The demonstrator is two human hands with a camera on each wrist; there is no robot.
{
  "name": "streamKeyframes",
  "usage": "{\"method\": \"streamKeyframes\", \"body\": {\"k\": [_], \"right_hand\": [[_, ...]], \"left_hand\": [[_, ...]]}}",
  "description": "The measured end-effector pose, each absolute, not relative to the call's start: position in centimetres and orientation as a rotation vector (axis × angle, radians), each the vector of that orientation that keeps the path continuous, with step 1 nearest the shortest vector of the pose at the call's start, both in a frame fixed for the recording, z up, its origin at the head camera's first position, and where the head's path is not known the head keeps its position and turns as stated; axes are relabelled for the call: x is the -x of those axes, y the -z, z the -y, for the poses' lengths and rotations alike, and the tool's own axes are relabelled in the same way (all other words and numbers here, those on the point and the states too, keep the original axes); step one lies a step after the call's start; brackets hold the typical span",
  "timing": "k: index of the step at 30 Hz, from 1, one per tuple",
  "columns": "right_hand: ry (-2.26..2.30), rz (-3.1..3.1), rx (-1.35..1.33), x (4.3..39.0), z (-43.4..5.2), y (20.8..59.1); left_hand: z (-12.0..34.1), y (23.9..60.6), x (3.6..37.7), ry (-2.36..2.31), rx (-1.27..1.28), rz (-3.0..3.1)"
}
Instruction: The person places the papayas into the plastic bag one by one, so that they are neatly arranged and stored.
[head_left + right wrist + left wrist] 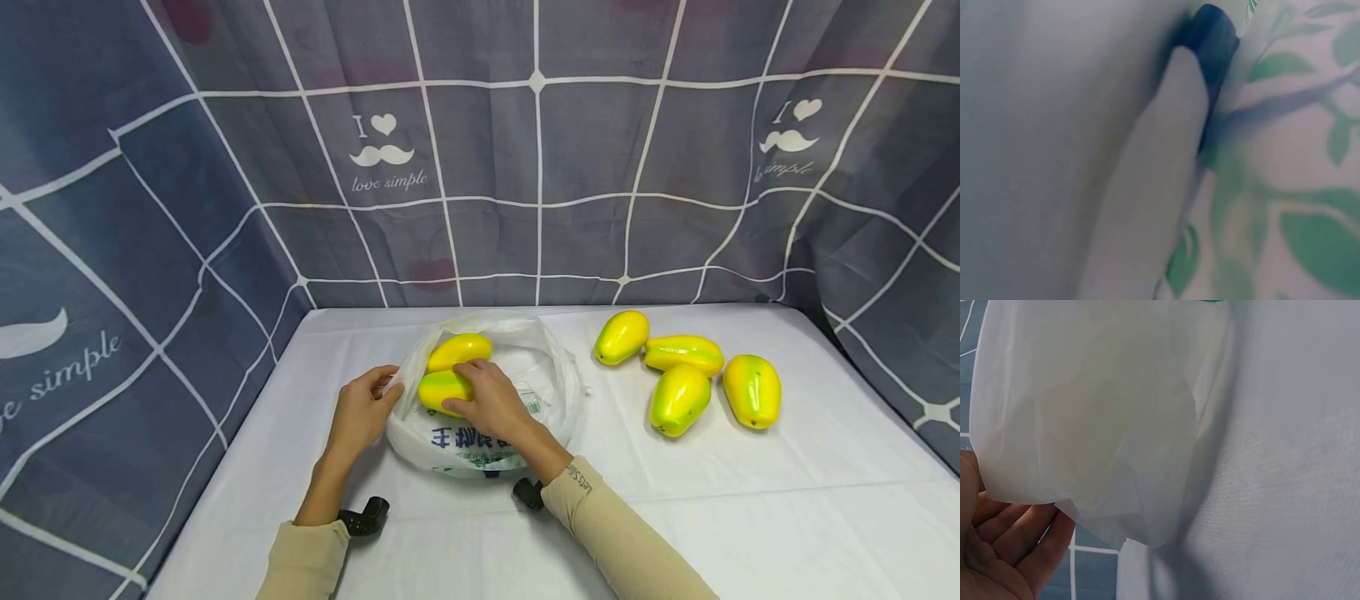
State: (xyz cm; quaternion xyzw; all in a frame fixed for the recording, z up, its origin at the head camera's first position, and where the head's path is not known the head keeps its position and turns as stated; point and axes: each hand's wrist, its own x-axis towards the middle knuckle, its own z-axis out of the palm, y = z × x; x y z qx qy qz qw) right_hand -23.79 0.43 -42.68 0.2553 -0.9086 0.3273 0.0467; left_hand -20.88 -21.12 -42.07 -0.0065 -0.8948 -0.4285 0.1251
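A white plastic bag [566, 392] with blue and green print stands with its mouth spread wide on the table. Its left rim is pinched between the thumb and fingers of my left hand [362, 412]; the left wrist view shows the bag wall [1085, 412] draping in front of that hand [1013, 544]. My right hand [495, 400] reaches over the near rim and grips a yellow-green mango [438, 390] inside the bag. Just behind it lies a second mango [459, 350], also in the bag. In the right wrist view the printed bag wall [1310, 187] fills the right side, hiding my hand.
Several more mangoes lie grouped on the white table [750, 517] to the right of the bag, the nearest to it being one mango [622, 337] at the back. A dark grid-patterned curtain [487, 150] encloses the back and sides.
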Motion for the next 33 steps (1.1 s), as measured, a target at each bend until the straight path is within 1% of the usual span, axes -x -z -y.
{"method": "streamKeyframes", "body": {"k": [13, 22, 33], "right_hand": [[-1.019, 2.795, -0.77, 23.8, -0.5, 42.7], [-0.963, 2.76, -0.869, 23.7, -0.8, 42.6], [-1.046, 2.703, -0.864, 23.0, -1.9, 40.9]], "left_hand": [[20.9, 42.0, 20.8, 1.253, 0.013, 2.608], [21.0, 42.2, 20.9, 1.252, 0.018, 2.615], [21.0, 42.1, 20.9, 1.24, 0.03, 2.612]]}}
